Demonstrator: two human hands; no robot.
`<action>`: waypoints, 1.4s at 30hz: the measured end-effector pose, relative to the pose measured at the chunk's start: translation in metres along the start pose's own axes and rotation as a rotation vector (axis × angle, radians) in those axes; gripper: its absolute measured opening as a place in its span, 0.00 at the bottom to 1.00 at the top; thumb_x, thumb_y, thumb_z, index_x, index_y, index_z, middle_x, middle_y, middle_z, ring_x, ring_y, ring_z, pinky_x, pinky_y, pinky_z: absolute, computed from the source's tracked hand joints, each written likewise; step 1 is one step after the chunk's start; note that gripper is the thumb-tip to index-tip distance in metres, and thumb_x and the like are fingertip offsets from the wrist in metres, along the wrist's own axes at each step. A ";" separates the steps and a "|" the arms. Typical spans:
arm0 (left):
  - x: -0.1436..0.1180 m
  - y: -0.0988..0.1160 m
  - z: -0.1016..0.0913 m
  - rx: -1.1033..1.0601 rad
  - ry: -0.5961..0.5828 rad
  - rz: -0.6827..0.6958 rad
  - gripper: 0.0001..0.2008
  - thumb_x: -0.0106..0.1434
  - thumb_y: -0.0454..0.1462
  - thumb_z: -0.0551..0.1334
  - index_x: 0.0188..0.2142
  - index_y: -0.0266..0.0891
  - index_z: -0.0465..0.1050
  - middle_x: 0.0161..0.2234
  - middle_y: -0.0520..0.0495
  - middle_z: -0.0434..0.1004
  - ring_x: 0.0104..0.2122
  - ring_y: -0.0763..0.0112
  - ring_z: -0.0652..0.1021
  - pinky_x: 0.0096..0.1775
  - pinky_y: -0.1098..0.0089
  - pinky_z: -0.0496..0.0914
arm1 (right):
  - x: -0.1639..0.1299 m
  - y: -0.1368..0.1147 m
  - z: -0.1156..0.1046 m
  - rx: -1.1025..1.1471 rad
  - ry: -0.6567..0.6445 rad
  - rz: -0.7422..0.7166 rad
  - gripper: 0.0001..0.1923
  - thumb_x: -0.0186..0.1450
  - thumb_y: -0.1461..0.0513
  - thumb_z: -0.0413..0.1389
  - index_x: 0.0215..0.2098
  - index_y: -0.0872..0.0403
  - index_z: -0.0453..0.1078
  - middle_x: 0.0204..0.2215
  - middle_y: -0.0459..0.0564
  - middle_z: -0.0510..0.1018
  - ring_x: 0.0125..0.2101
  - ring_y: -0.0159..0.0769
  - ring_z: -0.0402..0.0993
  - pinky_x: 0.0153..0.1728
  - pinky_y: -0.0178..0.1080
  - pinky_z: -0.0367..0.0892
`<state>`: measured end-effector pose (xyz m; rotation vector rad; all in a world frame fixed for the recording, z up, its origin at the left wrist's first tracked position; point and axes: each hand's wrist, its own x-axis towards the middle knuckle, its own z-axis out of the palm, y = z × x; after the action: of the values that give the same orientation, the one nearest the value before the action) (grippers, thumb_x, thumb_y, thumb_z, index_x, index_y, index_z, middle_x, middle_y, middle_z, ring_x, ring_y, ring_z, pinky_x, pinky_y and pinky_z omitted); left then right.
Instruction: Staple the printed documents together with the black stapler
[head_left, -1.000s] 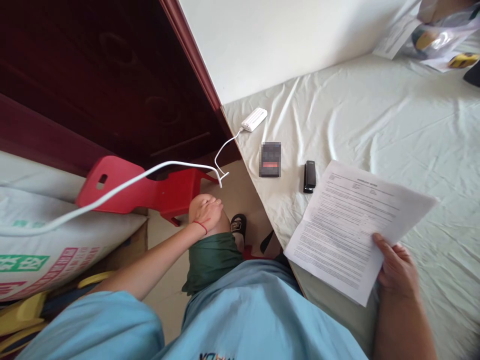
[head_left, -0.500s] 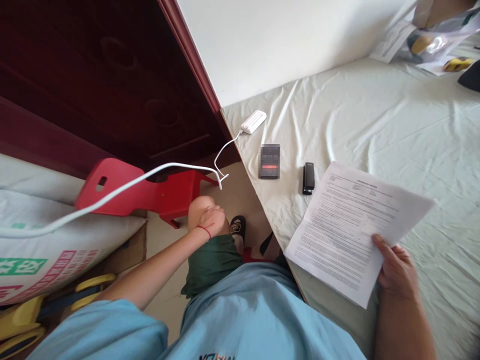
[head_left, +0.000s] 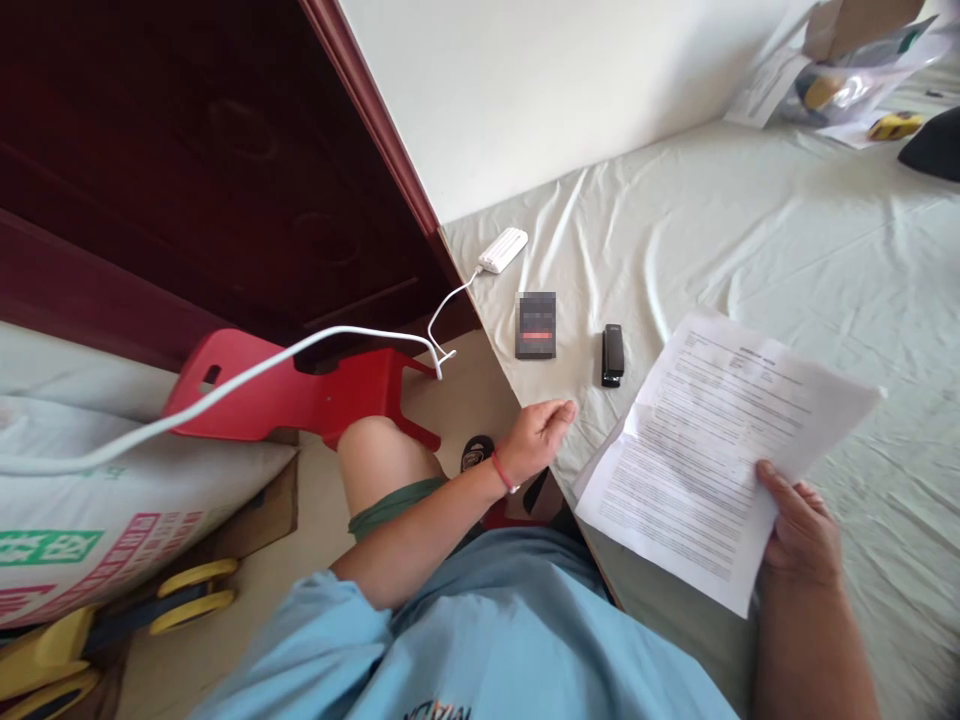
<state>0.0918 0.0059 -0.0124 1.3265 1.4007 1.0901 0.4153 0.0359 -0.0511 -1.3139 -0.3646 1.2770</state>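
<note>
Printed paper sheets (head_left: 690, 450), several in a loose stack, tilt over the cloth-covered table. My right hand (head_left: 802, 520) pinches them at the lower right edge, thumb on top and fingers beneath. My left hand (head_left: 536, 438), with a red band at the wrist, hovers by the table's near edge, left of the papers. Its fingers are curled in with the thumb against them, and nothing shows in them. A black stapler (head_left: 613, 355) lies on the cloth between the papers and a dark box (head_left: 535, 325) whose face is blurred out.
A white power bank (head_left: 503, 250) with a white cable (head_left: 330, 330) lies near the table's far left corner. A red plastic chair (head_left: 300, 385) stands on the floor at left. Back right on the table are a clear bag (head_left: 840, 92) and a yellow tape measure (head_left: 895, 125).
My left hand has lifted from my knee and moved right to the table's edge. My right hand still holds the papers, and they have shifted slightly right.
</note>
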 end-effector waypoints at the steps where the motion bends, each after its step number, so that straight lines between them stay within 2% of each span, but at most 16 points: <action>1: 0.006 0.003 0.009 -0.138 0.013 -0.025 0.32 0.67 0.67 0.57 0.27 0.44 0.57 0.24 0.55 0.56 0.25 0.73 0.60 0.30 0.67 0.59 | 0.000 0.000 0.000 0.009 -0.003 0.011 0.29 0.34 0.61 0.81 0.34 0.57 0.83 0.32 0.53 0.88 0.23 0.43 0.84 0.33 0.41 0.86; 4: 0.014 0.006 0.031 -0.410 -0.099 -0.157 0.32 0.62 0.69 0.62 0.36 0.42 0.68 0.35 0.49 0.71 0.34 0.70 0.72 0.36 0.68 0.67 | 0.000 0.000 0.000 -0.002 -0.038 0.050 0.30 0.34 0.60 0.82 0.35 0.57 0.83 0.30 0.52 0.88 0.22 0.43 0.83 0.34 0.43 0.86; 6: 0.011 0.007 0.040 -0.498 -0.185 -0.241 0.34 0.62 0.68 0.63 0.43 0.40 0.73 0.41 0.45 0.77 0.41 0.65 0.76 0.40 0.66 0.69 | -0.001 0.000 0.000 -0.024 -0.068 0.075 0.31 0.35 0.59 0.82 0.36 0.56 0.84 0.29 0.51 0.87 0.22 0.43 0.83 0.34 0.43 0.86; 9: 0.003 0.007 0.046 -0.606 -0.248 -0.336 0.34 0.60 0.64 0.70 0.49 0.40 0.76 0.45 0.42 0.82 0.45 0.60 0.80 0.47 0.63 0.70 | -0.002 0.001 0.001 -0.057 -0.111 0.106 0.32 0.35 0.57 0.82 0.38 0.57 0.84 0.29 0.54 0.87 0.25 0.47 0.85 0.34 0.42 0.86; 12: -0.004 0.002 0.049 -0.700 -0.294 -0.440 0.31 0.53 0.55 0.79 0.47 0.37 0.79 0.45 0.39 0.85 0.45 0.57 0.83 0.51 0.59 0.72 | -0.003 0.004 0.001 -0.071 -0.116 0.123 0.32 0.35 0.55 0.83 0.37 0.57 0.84 0.29 0.55 0.87 0.28 0.50 0.87 0.34 0.43 0.86; 15: -0.009 -0.006 0.054 -0.737 -0.290 -0.527 0.30 0.46 0.50 0.82 0.43 0.35 0.82 0.44 0.36 0.86 0.45 0.52 0.84 0.54 0.55 0.73 | -0.004 0.006 0.002 -0.091 -0.109 0.147 0.31 0.33 0.54 0.83 0.34 0.56 0.84 0.28 0.55 0.87 0.26 0.49 0.86 0.32 0.44 0.86; 18: -0.015 -0.015 0.060 -0.692 -0.252 -0.551 0.32 0.44 0.52 0.82 0.43 0.33 0.84 0.47 0.33 0.86 0.49 0.48 0.84 0.58 0.51 0.73 | -0.005 0.006 0.002 -0.118 -0.124 0.155 0.30 0.33 0.53 0.83 0.32 0.55 0.85 0.27 0.53 0.86 0.25 0.49 0.85 0.31 0.44 0.86; 21: -0.020 -0.023 0.063 -0.553 -0.279 -0.484 0.36 0.48 0.58 0.79 0.47 0.32 0.84 0.51 0.32 0.85 0.52 0.47 0.83 0.61 0.50 0.72 | -0.005 0.006 0.002 -0.131 -0.146 0.128 0.28 0.35 0.52 0.82 0.33 0.53 0.85 0.28 0.52 0.87 0.27 0.49 0.86 0.31 0.44 0.86; 25: -0.022 -0.033 0.059 -0.255 -0.301 -0.367 0.42 0.57 0.67 0.68 0.49 0.29 0.84 0.50 0.31 0.85 0.50 0.46 0.83 0.55 0.52 0.76 | -0.006 0.008 0.003 -0.143 -0.151 0.074 0.28 0.37 0.50 0.82 0.33 0.52 0.85 0.29 0.51 0.87 0.29 0.49 0.86 0.29 0.43 0.85; 29: -0.020 -0.035 0.049 0.004 -0.334 -0.267 0.35 0.67 0.62 0.61 0.44 0.29 0.84 0.44 0.35 0.87 0.45 0.52 0.84 0.49 0.59 0.77 | -0.003 0.014 0.004 -0.140 -0.177 0.015 0.27 0.41 0.49 0.81 0.36 0.51 0.85 0.31 0.50 0.87 0.28 0.45 0.85 0.28 0.42 0.84; 34: -0.020 -0.037 0.038 0.054 -0.463 -0.294 0.28 0.69 0.56 0.61 0.41 0.31 0.83 0.39 0.41 0.86 0.38 0.60 0.82 0.42 0.65 0.75 | 0.007 0.018 0.002 -0.051 -0.042 -0.228 0.24 0.47 0.49 0.78 0.36 0.51 0.83 0.31 0.45 0.85 0.25 0.32 0.79 0.27 0.35 0.80; 37: -0.021 -0.042 0.036 0.065 -0.494 -0.325 0.27 0.68 0.57 0.63 0.39 0.32 0.83 0.37 0.42 0.85 0.37 0.61 0.81 0.41 0.67 0.74 | 0.014 0.019 -0.001 -0.054 0.009 -0.313 0.21 0.46 0.53 0.79 0.33 0.53 0.81 0.29 0.43 0.83 0.25 0.27 0.74 0.27 0.29 0.75; 42: -0.018 -0.047 0.037 0.024 -0.512 -0.342 0.32 0.63 0.62 0.66 0.40 0.33 0.84 0.38 0.43 0.86 0.37 0.62 0.81 0.42 0.65 0.74 | 0.018 0.017 -0.003 -0.059 0.099 -0.393 0.23 0.44 0.55 0.80 0.31 0.54 0.76 0.26 0.41 0.79 0.24 0.25 0.70 0.26 0.27 0.72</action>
<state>0.1188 -0.0131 -0.0654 1.2139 1.1922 0.4628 0.4157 0.0450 -0.0741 -1.2741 -0.5631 0.8742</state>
